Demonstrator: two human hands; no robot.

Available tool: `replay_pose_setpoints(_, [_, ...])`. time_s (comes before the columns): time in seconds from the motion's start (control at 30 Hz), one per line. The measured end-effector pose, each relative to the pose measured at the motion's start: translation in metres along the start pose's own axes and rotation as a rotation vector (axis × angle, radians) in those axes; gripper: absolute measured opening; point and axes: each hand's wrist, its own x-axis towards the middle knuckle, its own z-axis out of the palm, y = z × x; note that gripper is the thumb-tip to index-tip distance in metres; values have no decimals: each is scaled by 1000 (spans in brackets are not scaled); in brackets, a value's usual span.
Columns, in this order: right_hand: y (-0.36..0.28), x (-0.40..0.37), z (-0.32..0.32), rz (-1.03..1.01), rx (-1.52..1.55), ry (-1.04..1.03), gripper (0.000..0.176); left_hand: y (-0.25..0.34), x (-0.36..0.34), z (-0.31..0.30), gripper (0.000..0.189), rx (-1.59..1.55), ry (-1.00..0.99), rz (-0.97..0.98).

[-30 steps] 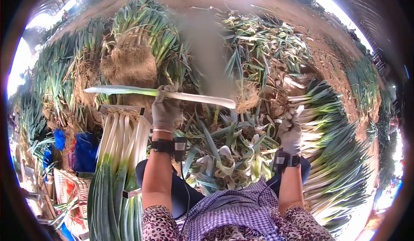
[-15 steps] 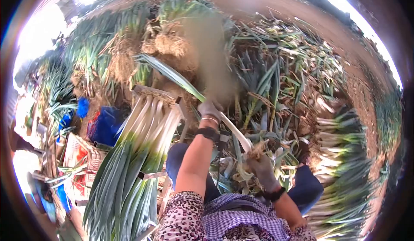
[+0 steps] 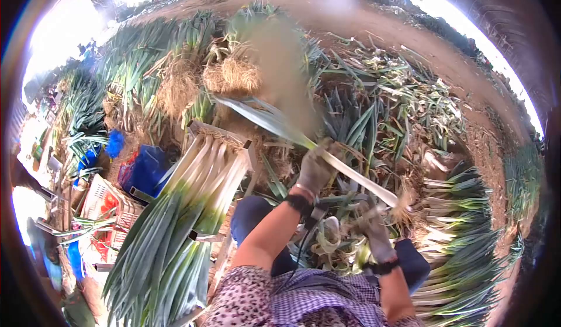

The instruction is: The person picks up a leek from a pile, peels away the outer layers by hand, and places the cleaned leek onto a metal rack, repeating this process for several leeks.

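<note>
A single leek (image 3: pixel 356 178) slants across the middle, its green leaves at the upper left and its roots at the lower right. My left hand (image 3: pixel 315 169), gloved, is wrapped round the stalk where white turns to green. Just below the white end is my right hand (image 3: pixel 374 227), also gloved; it is blurred, and whether its fingers hold anything is unclear. To the left, a bundle of leeks (image 3: pixel 196 192) lies in a metal frame (image 3: pixel 219 131), roots up and leaves hanging toward me.
A row of leeks (image 3: pixel 456 233) is laid out at the right. Piled leeks with roots (image 3: pixel 234 75) stand ahead, beside heaped trimmings (image 3: pixel 421 96). Further left are a red and white crate (image 3: pixel 117 210) and a blue bag (image 3: pixel 149 169).
The leek and my left hand have moved right and slightly down. My right hand has come off the root end and shifted to the right.
</note>
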Motion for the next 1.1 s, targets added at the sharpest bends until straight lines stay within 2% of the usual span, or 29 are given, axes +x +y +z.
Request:
replay_pose_setpoints(0.03, [5, 13, 17, -124, -207, 17, 56, -17, -15, -11, 33, 56, -196, -106])
replay_pose_setpoints(0.07, [2, 26, 27, -232, -297, 78, 58, -29, -35, -16, 35, 263, -125, -337])
replay_pose_setpoints(0.1, [-13, 43, 30, -322, -261, 173, 61, -31, -53, -16, 37, 473, -53, -564])
replay_pose_setpoints(0.13, [-34, 52, 26, -367, -62, 247, 59, -20, -72, 19, 43, 924, 51, -726])
replay_pose_setpoints(0.17, [-53, 54, 17, -418, 140, 323, 59, -19, -82, 28, 44, 1268, 9, -428])
replay_pose_setpoints(0.2, [-79, 43, -9, -213, 397, 160, 53, -18, -92, 31, 46, 1589, -32, -94])
replay_pose_setpoints(0.23, [-69, 42, -15, -129, 420, 170, 43, -15, -99, 32, 47, 1879, -67, 268])
replay_pose_setpoints(0.27, [-60, 40, -22, -46, 445, 180, 36, -17, -91, 36, 48, 1971, -153, 720])
replay_pose_setpoints(0.33, [-84, 12, -48, 78, 327, 156, 28, -29, -73, 18, 44, 1950, -461, 738])
replay_pose_setpoints(0.37, [-90, 8, -60, 58, 392, 186, 28, -31, -63, 12, 42, 1938, -612, 752])
replay_pose_setpoints(0.4, [-95, 5, -72, 37, 455, 215, 28, -29, -56, 21, 36, 1927, -665, 683])
replay_pose_setpoints(0.43, [-94, 8, -89, -61, 546, 252, 29, -27, -50, 36, 31, 1910, -718, 615])
replay_pose_setpoints(0.47, [-93, 11, -105, -163, 634, 279, 30, -28, -45, 52, 30, 1973, -754, 668])
replay_pose_setpoints(0.53, [-82, 29, -139, -487, 522, 339, 35, -21, -43, 97, 22, 2168, -762, 764])
replay_pose_setpoints(0.57, [-114, 31, -135, -527, 749, 377, 39, -9, -51, 126, 19, 2211, -744, 951])
replay_pose_setpoints(0.6, [-147, 34, -130, -582, 971, 415, 42, 11, -60, 155, 18, 2393, -686, 1113])
replay_pose_setpoints(0.63, [-161, 37, -126, -566, 991, 367, 42, 32, -63, 172, 20, 2405, -635, 1348])
replay_pose_setpoints(0.67, [-122, 54, -131, -484, 1053, 207, 42, 64, -84, 208, 38, 2744, -573, 934])
replay_pose_setpoints(0.77, [-116, 68, -76, -517, -368, 349, 41, 170, -134, 222, 32, 3107, -359, 1108])
replay_pose_setpoints(0.8, [-115, 67, -58, -490, -294, 241, 36, 208, -159, 215, 30, 3227, -250, 1142])
replay_pose_setpoints(0.83, [-92, 61, -39, -444, -39, 179, 33, 245, -184, 203, 29, 3345, -113, 1107])
replay_pose_setpoints(0.87, [-68, 54, -22, -308, 251, 92, 30, 277, -211, 188, 27, 3420, 41, 1031])
replay_pose_setpoints(0.9, [-42, 46, -6, -161, 545, 48, 28, 299, -233, 173, 31, 3320, 491, 528])
replay_pose_setpoints(0.97, [-1, 39, 12, 329, 1181, -86, 22, 332, -281, 122, 33, 3262, 745, 404])
replay_pose_setpoints(1.0, [3, 38, 21, 373, 1142, -72, 21, 361, -300, 70, 39, 3176, 880, 46])
replay_pose_setpoints(1.03, [7, 37, 28, 416, 1099, -61, 20, 376, -318, 14, 48, 3186, 918, -2])
replay_pose_setpoints(1.07, [8, 36, 34, 456, 1055, -47, 20, 391, -338, -53, 49, 3175, 815, -74])
replay_pose_setpoints(1.1, [-2, 36, 40, 461, 993, -62, 20, 368, -337, -63, 46, 3089, 900, -413])
